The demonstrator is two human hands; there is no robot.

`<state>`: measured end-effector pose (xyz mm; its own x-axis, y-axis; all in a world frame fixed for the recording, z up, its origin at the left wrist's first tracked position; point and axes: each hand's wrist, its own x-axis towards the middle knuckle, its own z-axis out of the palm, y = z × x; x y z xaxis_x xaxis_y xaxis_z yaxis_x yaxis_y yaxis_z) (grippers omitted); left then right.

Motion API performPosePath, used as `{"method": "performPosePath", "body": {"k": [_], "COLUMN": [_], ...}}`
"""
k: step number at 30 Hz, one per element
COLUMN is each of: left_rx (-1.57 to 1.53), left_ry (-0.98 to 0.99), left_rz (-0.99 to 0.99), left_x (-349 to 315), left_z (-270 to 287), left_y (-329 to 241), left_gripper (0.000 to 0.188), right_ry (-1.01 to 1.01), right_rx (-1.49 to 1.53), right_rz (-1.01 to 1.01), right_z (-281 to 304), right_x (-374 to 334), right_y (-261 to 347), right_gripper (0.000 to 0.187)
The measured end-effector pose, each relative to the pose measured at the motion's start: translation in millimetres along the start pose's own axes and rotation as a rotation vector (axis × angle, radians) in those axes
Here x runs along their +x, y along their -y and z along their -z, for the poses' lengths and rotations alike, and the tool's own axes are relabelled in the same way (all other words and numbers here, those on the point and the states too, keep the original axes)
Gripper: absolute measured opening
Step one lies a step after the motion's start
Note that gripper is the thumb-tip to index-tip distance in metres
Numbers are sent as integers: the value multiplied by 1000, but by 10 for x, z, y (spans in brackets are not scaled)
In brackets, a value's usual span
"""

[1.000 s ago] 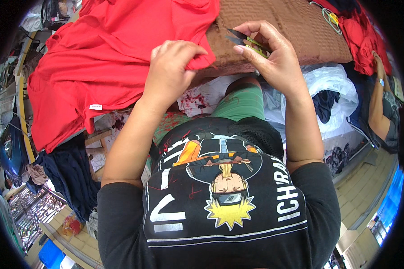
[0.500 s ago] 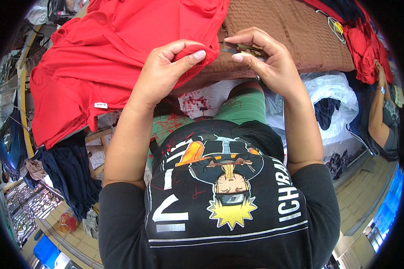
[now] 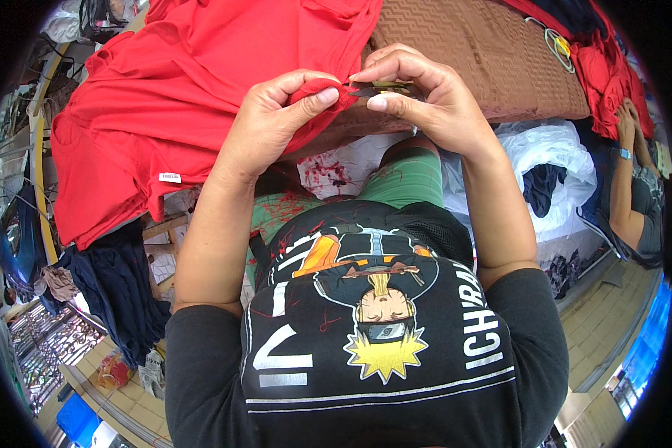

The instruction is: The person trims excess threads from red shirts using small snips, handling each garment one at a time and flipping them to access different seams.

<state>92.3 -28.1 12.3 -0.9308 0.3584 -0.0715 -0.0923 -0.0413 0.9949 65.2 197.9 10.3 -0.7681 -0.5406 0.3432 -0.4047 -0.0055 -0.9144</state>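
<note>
The left hand (image 3: 272, 123) pinches a small fold of the red garment (image 3: 194, 89) between thumb and forefinger, fingers closed on the cloth and holding it raised just in front of the chest. The right hand (image 3: 433, 101) is closed around a small pair of thread snips (image 3: 377, 89), whose dark blades point left and meet the pinched fold. The rest of the garment spreads up and to the left across the counter (image 3: 470, 52), which is covered by a brown woven cloth.

Judgement: the step in hand appears to be trimming a loose thread at the fold. To do it well, the left fingers should keep the cloth taut and the thread clear of the fabric, so that the blade tips close on the thread alone; the thumb lies very close to the blades and needs watching.

Surroundings: a white plastic bag (image 3: 556, 153) with dark cloth inside lies to the right, below the counter edge. Dark navy garments (image 3: 116, 280) hang at lower left. Another person's arm (image 3: 627, 172), wearing a wristband, works at the far right beside more red cloth (image 3: 612, 67). Nothing lies between the hands; the bulk of the garment hanging off the left hand could drag on the fold.
</note>
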Motion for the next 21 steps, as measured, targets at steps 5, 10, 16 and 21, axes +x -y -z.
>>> {"method": "performPosePath", "body": {"k": [5, 10, 16, 21], "left_rx": [23, 27, 35, 55], "left_ry": [-7, -11, -16, -15], "left_rz": [-19, -34, -3, -19], "left_x": [7, 22, 13, 17], "left_z": [3, 4, -8, -19], "left_y": [14, 31, 28, 40], "left_gripper": [20, 22, 17, 17], "right_ry": [-6, -41, -39, -37], "right_rx": [-25, 53, -9, 42], "right_rz": [-1, -105, -47, -79], "right_z": [26, 38, 43, 1], "right_x": [2, -23, -44, -56], "right_y": [1, 78, 37, 35], "right_gripper": [22, 20, 23, 22]}}
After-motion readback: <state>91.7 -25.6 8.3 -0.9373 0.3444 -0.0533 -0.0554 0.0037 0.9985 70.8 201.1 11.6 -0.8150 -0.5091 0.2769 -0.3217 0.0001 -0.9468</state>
